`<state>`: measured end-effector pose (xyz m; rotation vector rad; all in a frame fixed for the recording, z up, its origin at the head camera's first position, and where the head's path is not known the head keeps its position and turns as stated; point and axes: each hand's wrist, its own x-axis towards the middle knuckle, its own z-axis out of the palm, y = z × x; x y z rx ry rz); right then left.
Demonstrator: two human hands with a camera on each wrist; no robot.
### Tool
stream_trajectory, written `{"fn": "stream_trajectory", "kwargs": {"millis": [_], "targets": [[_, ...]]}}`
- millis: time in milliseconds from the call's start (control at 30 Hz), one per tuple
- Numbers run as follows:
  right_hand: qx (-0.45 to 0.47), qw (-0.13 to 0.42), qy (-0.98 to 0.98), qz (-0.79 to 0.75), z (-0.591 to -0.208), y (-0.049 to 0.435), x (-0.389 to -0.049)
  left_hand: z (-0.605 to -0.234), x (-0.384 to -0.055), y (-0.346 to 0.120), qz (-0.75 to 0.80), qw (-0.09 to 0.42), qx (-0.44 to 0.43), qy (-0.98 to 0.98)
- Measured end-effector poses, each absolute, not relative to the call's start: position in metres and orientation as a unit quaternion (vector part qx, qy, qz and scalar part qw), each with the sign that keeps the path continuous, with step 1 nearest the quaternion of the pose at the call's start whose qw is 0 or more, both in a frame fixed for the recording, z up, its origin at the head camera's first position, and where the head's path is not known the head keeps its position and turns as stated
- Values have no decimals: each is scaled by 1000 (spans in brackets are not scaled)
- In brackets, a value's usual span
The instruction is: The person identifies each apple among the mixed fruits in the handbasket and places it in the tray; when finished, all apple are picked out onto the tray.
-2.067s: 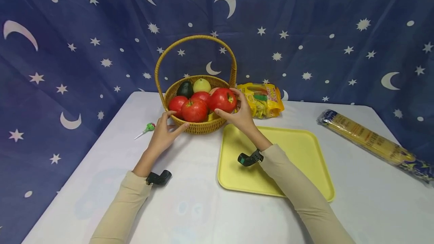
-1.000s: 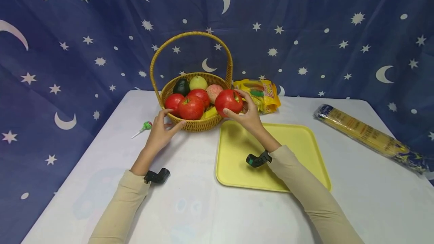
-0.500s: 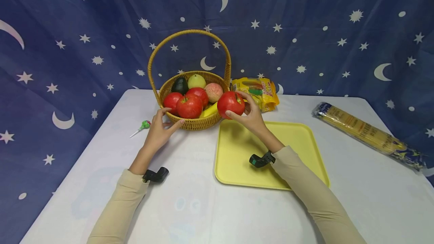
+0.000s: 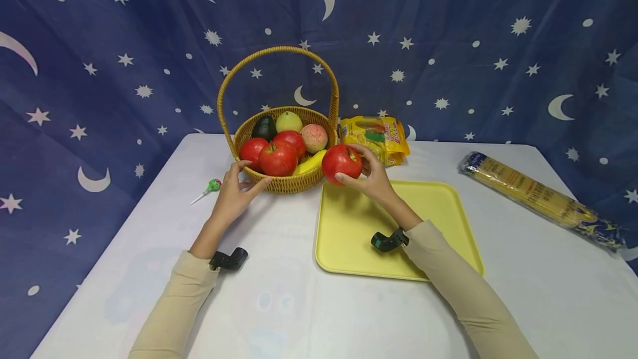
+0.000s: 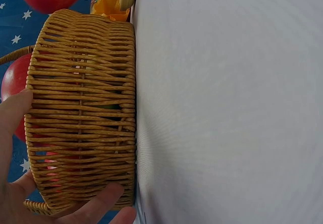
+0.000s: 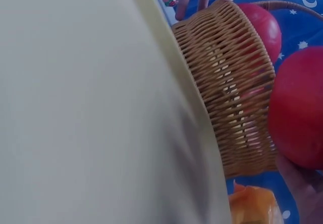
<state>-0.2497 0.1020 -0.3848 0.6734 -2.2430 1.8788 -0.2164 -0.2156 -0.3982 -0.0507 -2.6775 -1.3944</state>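
My right hand (image 4: 375, 181) holds a red apple (image 4: 341, 164) between thumb and fingers, above the near left corner of the yellow tray (image 4: 344, 256), just right of the wicker basket (image 4: 294, 184). In the right wrist view the same apple (image 6: 300, 108) fills the right edge. My left hand (image 4: 232, 195) holds the basket at its front left, thumb at the rim and fingers along the woven side (image 5: 83, 118). Inside the basket lie several red apples (image 4: 278, 158), an avocado (image 4: 264, 128), a pale green pear (image 4: 289, 121), a peach (image 4: 314, 138) and a banana (image 4: 311, 163).
A yellow candy bag (image 4: 376, 136) stands behind the tray. Off to the right lies a long clear packet of dried noodle sticks (image 4: 538, 195). A green lollipop (image 4: 213, 185) is left of the basket. A starry blue cloth (image 4: 448, 26) hangs behind the white table (image 4: 279, 314).
My right hand has lifted the apple out from the basket's right side and moved it rightward, then slightly down over the tray. My left hand has stayed at the basket.
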Motion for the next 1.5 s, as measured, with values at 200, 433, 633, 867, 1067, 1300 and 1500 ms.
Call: {"fn": "stream_trajectory", "kwargs": {"millis": [200,433,633,867,1067,1300,1500], "targets": [[228,59,-757,609,-384,106,-249,-397,-216,-216,-463,59,-14,-884],[244,56,-777,577,-375,106,-237,-398,-216,-217,-461,68,-15,-885],[254,44,-786,562,-380,109,-236,-401,-216,-216,-461,66,-17,-885],[257,34,-785,563,-386,110,-239,-400,-216,-215,-465,69,-17,-882],[240,5,-788,567,-390,112,-240,-399,-216,-215,-468,69,-18,-881],[244,-8,-796,553,-393,113,-240,-400,-215,-215,-464,68,-16,-883],[247,-5,-795,554,-394,112,-240,-399,-216,-215,-467,68,-17,-881]]}}
